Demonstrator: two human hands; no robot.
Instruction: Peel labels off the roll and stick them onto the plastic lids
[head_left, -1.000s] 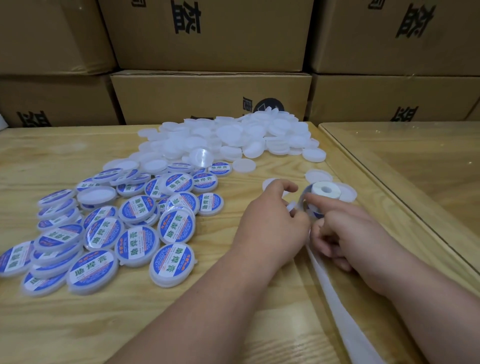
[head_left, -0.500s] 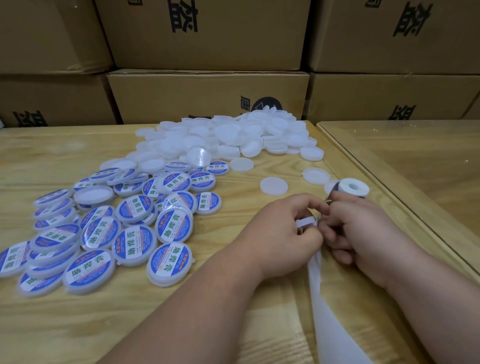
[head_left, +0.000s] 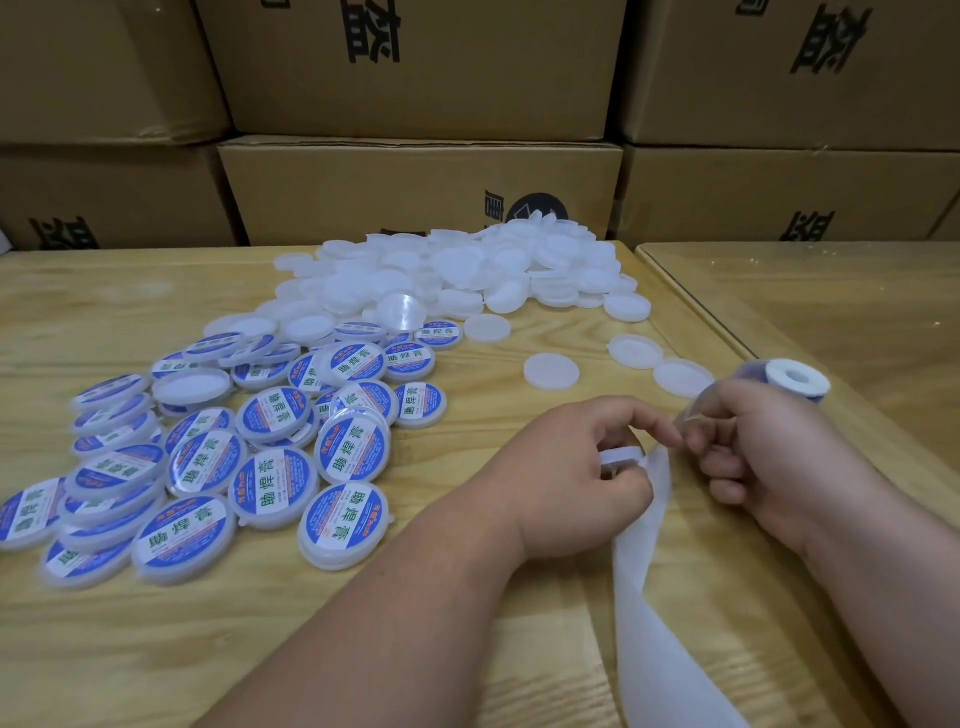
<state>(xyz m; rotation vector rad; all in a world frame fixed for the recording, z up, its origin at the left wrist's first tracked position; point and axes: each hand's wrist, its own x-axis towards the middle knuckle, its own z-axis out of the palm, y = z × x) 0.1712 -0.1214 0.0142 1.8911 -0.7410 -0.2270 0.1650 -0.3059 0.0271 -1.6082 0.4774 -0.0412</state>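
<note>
While both hands meet above the bench (head_left: 218, 634) | left hand (head_left: 571, 467) grips plastic lid (head_left: 621, 458) | right hand (head_left: 763, 447) pinches label strip (head_left: 698, 408) from roll (head_left: 789, 376)

So the label roll (head_left: 797, 378) is white with a hollow core, tipped on its side; its bare white backing strip (head_left: 649, 597) trails toward the camera. The blank white lids (head_left: 467, 280) are heaped behind and left of the roll, and blue-labelled lids (head_left: 270, 467) are spread overlapping further left.
</note>
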